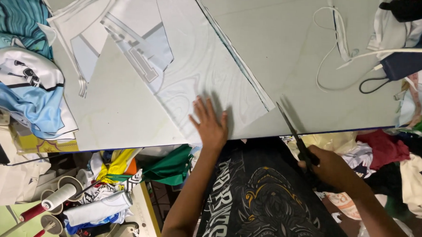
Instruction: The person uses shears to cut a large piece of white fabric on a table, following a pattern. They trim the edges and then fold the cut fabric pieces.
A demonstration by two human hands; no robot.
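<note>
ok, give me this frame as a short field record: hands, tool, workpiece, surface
left hand: flat on the fabric, fingers spread
right hand: grips the scissors
scissors: blades shut or near it, tip at the fabric's right corner
fabric: pale sheet, lying flat, reaches the table's near edge
table: light top, cord and cloth piles around

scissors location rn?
Head view, right of centre: the scissors are in the right hand at the table's near edge, blades pointing at the white fabric's corner.
</note>
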